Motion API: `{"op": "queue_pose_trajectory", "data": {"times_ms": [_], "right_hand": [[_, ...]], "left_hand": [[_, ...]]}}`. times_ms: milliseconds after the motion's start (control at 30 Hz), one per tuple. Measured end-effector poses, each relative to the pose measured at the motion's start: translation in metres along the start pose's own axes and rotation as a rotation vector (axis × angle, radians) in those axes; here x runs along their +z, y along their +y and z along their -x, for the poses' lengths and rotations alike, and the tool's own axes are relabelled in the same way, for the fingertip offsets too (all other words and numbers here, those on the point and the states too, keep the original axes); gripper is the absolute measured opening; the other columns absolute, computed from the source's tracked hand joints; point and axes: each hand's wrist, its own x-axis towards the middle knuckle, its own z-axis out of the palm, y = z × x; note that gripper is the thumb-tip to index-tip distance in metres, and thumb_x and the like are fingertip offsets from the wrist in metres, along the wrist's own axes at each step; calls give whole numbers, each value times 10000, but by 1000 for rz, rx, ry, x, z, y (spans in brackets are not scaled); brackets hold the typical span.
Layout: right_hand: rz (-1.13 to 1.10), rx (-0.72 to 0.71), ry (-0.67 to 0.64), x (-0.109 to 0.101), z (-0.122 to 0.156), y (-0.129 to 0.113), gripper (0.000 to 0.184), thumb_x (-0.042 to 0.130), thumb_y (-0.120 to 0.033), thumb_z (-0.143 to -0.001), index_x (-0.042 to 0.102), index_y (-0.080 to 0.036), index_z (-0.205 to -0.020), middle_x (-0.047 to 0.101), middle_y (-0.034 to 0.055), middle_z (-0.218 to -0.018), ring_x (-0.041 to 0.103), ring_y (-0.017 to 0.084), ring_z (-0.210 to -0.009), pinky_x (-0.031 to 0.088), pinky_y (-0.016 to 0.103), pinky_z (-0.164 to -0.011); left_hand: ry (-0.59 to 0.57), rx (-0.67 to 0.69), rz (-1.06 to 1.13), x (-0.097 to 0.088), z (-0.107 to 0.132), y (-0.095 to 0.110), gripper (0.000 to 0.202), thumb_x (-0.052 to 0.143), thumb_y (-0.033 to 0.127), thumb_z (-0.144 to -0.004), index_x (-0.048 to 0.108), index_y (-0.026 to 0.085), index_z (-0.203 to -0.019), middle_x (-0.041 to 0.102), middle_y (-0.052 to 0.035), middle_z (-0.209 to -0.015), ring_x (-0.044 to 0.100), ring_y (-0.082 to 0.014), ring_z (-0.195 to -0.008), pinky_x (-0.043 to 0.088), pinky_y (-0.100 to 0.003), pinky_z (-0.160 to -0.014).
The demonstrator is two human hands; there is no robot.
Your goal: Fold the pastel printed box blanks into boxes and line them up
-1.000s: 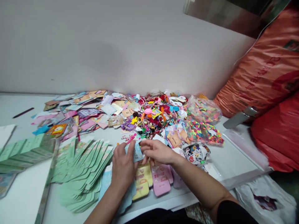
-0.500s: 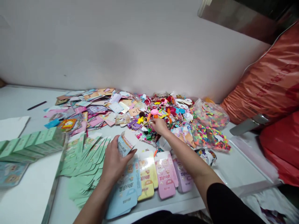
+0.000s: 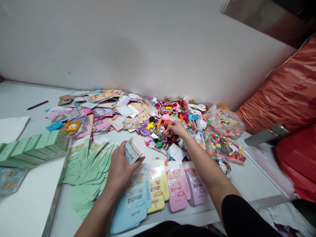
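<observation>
My left hand (image 3: 122,168) is wrapped round a small light-blue carton (image 3: 132,153), held upright with its top flap raised. Below that hand lie flat blue cartons (image 3: 134,204). My right hand (image 3: 177,128) reaches into a heap of colourful trinkets (image 3: 161,126), thumb and fingertips pinched together at its near side. Whatever sits between those fingertips is too small to make out. Yellow cartons (image 3: 157,187), pink cartons (image 3: 176,187) and purple cartons (image 3: 197,186) lie flat in a row beneath my right forearm.
Paper cards and packets (image 3: 103,112) are heaped along the wall. Fanned green cartons (image 3: 86,174) lie at left, beside filled-out green boxes (image 3: 34,146). Bags of bright small pieces (image 3: 224,123), a metal flask (image 3: 266,135) and large red sacks (image 3: 283,98) occupy the right.
My right hand has shifted slightly right and up over the trinkets, its fingers still pinched. The left hand keeps its hold on the blue carton. The camera view has moved a little.
</observation>
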Motion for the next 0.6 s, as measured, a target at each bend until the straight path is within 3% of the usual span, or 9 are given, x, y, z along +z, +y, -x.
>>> {"op": "queue_pose_trajectory", "data": {"times_ms": [100, 167, 267, 367, 500, 600], "right_hand": [[-101, -84, 160, -13, 6, -4, 269, 464, -233, -739, 671, -135, -880, 632, 2, -666, 516, 113, -547, 385, 212, -548], [-73, -174, 206, -16, 13, -7, 264, 462, -212, -738, 690, -148, -856, 655, 12, -707, 552, 128, -614, 400, 224, -604], [151, -300, 10, -4, 27, -11, 227, 477, -138, -710, 702, -154, -735, 666, 23, -702, 573, 143, -668, 396, 234, -656], [348, -432, -227, 27, 45, -16, 171, 524, -156, -719, 694, -139, -699, 654, 49, -691, 561, 156, -673, 389, 238, -649], [473, -503, -313, 67, 58, -21, 160, 583, -229, -761, 684, -105, -748, 655, 124, -873, 568, 177, -752, 398, 244, -675], [367, -467, -311, 68, 54, -23, 137, 557, -161, -764, 666, -108, -699, 653, 109, -824, 563, 160, -709, 393, 242, -648]], "left_hand": [[30, -25, -26, -5, 1, -3, 800, 654, 559, -658, 381, 179, -1307, 526, -112, -1143, 485, -303, -1098, 404, -467, -945], [37, -37, -43, -9, 2, -4, 807, 656, 557, -660, 376, 170, -1311, 519, -119, -1166, 481, -297, -1106, 398, -461, -956], [29, -42, -58, -11, 2, -4, 806, 660, 550, -662, 375, 165, -1311, 516, -119, -1179, 478, -290, -1108, 400, -446, -955], [21, -26, -57, -10, 2, -4, 792, 669, 539, -656, 388, 169, -1296, 528, -111, -1153, 491, -284, -1079, 410, -437, -935], [2, 2, -47, -7, 3, -5, 764, 672, 514, -655, 399, 163, -1277, 538, -110, -1136, 496, -286, -1068, 415, -428, -918], [2, 20, -70, -6, 2, -5, 750, 666, 515, -653, 406, 171, -1266, 545, -106, -1123, 503, -286, -1056, 415, -430, -910]]}}
